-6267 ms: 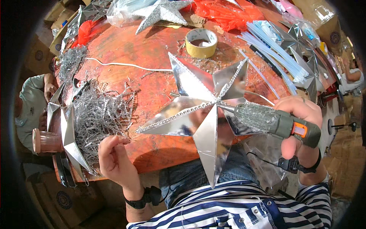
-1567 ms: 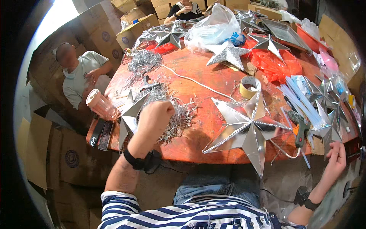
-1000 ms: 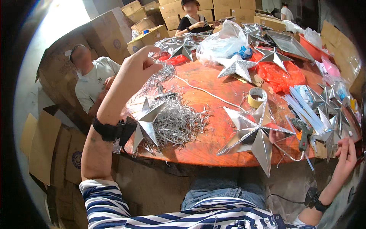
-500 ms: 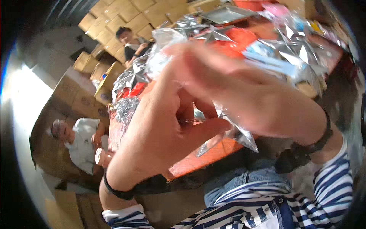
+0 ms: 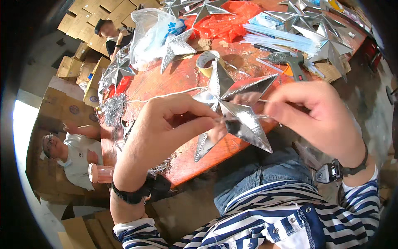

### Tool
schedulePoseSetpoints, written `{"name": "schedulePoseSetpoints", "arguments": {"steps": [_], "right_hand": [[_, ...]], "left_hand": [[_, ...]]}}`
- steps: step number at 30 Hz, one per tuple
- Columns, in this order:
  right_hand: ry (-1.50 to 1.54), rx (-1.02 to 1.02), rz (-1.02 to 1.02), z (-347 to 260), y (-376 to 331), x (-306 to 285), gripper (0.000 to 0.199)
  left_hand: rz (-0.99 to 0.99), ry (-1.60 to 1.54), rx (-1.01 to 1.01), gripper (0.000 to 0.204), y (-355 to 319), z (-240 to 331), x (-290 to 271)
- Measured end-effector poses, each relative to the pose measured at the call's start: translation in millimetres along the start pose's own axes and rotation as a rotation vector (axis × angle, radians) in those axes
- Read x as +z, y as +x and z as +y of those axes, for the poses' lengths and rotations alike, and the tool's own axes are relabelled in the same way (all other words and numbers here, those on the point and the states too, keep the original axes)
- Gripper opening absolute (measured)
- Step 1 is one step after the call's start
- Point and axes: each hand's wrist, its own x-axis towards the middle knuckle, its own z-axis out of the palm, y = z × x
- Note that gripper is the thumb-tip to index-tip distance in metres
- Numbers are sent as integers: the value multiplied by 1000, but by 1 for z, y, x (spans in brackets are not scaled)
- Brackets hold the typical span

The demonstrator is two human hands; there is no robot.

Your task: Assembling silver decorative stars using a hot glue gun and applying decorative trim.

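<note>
A silver foil star (image 5: pixel 248 124) with a beaded trim along some edges lies at the table's near edge, under my hands. My left hand (image 5: pixel 161 128) is closed in a pinch over the star's middle. Opposite it, my right hand (image 5: pixel 319 112) pinches too, beside the star's right-hand points. Between the fingertips runs a thin, shiny strand (image 5: pixel 242 118), which looks stretched across the star; its exact kind is too small to tell. Behind the star stands a roll of tape (image 5: pixel 205 68), and a glue gun (image 5: pixel 295 66) lies beyond my right hand.
Translucent glue sticks (image 5: pixel 286 38), more silver stars (image 5: pixel 327 41), a red plastic bag (image 5: pixel 226 23) and a clear bag (image 5: pixel 145 37) cover the far table (image 5: pixel 153 83). Silver tinsel (image 5: pixel 114 108) sits at left, near a pink-lidded jar (image 5: pixel 101 173). Two people are at the left, before stacked cartons.
My hands, raised and close together before, have come down and apart over the star. The view has shifted, showing more of the table, the tape and the glue gun.
</note>
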Motion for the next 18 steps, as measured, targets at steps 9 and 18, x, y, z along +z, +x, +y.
{"name": "schedulePoseSetpoints", "arguments": {"steps": [9,18], "right_hand": [[296,188,283,40,-46,7,15],[292,245,215,53,-52,3,14]], "left_hand": [[-44,-90,-124,11,20,-59,-3],[-35,-381,-192,18,9,-68,25]]}}
